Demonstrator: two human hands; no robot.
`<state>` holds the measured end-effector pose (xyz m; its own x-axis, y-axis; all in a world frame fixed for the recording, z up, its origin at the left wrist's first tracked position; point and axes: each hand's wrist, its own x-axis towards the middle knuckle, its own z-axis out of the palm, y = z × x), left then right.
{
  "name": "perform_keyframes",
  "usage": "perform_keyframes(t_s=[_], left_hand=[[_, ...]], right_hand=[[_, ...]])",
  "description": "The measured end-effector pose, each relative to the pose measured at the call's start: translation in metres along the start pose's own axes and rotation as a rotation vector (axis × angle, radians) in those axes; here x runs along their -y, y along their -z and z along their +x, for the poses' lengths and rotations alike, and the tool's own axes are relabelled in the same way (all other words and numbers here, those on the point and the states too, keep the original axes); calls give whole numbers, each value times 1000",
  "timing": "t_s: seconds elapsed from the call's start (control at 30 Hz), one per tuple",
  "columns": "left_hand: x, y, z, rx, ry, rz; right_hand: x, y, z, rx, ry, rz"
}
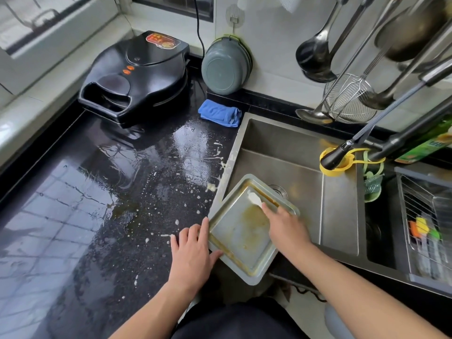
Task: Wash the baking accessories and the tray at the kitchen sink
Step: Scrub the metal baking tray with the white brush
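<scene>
The tray [242, 238] is gripped at the sink's [342, 216] near-left corner by the left hand [193, 253]; the white scraper [254, 199], pinched by the right hand [286, 228], should be pushed flat.
</scene>
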<state>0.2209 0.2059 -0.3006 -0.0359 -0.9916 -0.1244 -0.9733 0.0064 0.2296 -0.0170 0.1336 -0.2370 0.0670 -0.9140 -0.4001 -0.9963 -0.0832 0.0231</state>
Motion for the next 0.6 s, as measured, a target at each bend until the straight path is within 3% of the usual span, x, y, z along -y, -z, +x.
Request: perform_keyframes(t_s=[0.13,0.2,0.33,0.5,0.6], left_hand=[[-6,-2,-2,13,-5,60],[-6,-3,-5,27,13,78],[-14,9,-13,120,48,84],[-24,28,-8,170,-96,91],[-9,21,-2,106,-182,88]], right_hand=[[38,-4,-49,195,330,89],[31,-3,-46,180,420,18],[-1,7,-2,54,85,-41],[23,0,-35,191,366,4],[7,2,-11,92,172,-11]])
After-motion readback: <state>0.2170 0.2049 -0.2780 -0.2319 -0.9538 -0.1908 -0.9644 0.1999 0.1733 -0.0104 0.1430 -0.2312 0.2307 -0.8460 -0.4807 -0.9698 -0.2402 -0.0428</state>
